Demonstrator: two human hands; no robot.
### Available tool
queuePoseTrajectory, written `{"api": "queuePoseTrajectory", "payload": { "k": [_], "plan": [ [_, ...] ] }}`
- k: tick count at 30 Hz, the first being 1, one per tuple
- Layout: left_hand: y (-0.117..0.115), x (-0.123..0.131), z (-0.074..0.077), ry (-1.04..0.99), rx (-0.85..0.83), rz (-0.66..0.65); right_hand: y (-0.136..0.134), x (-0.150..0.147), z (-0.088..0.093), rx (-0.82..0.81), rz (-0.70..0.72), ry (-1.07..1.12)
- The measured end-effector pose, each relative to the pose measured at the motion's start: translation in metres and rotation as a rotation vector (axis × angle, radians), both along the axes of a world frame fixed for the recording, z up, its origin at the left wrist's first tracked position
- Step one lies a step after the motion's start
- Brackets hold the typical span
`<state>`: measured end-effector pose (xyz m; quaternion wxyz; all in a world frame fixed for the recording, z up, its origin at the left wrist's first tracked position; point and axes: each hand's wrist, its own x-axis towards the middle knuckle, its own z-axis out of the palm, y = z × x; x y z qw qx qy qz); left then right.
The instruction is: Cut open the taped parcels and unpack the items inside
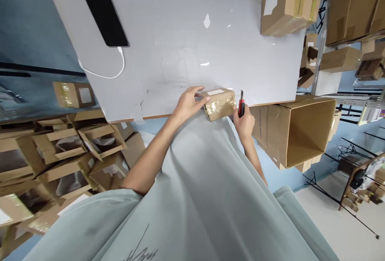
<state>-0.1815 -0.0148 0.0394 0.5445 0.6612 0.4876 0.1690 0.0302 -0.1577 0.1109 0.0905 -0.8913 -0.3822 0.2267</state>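
A small cardboard box [221,106], wrapped in shiny clear tape and with a white label on top, is at the table's front edge, close against my shirt. My left hand [189,103] grips its left end, the thumb on the near face and the fingers by the far side. In my right hand [244,123] is a red and black utility knife [241,107], its blade out and pointing away from me. The right thumb is close to the box's right end; whether it touches I cannot tell.
On the grey table [168,52] lie a black phone [106,21] with a white cable [112,77] and a larger taped carton [290,6]. An open carton [306,132] stands beyond the right front edge. Several open boxes [66,144] are stacked at the left.
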Motion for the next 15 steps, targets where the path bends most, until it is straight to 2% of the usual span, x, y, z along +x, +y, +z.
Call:
{"api": "queuePoseTrajectory", "payload": {
  "k": [2, 4, 7, 12, 15],
  "plan": [
    [-0.003, 0.001, -0.005, 0.042, -0.041, -0.02, -0.002, 0.02, -0.017, 0.058, -0.111, 0.063],
    [-0.004, 0.002, -0.009, 0.026, -0.113, -0.028, -0.002, 0.032, -0.032, 0.142, -0.17, 0.278],
    [-0.003, -0.001, -0.013, -0.033, -0.162, 0.007, 0.003, 0.029, -0.05, 0.283, -0.21, 0.567],
    [0.018, -0.03, -0.016, 0.006, -0.076, 0.139, 0.027, -0.003, -0.07, 0.358, -0.102, 0.644],
    [0.029, -0.043, -0.008, 0.118, 0.091, 0.184, 0.043, -0.016, -0.073, 0.321, -0.034, 0.625]
  ]
}}
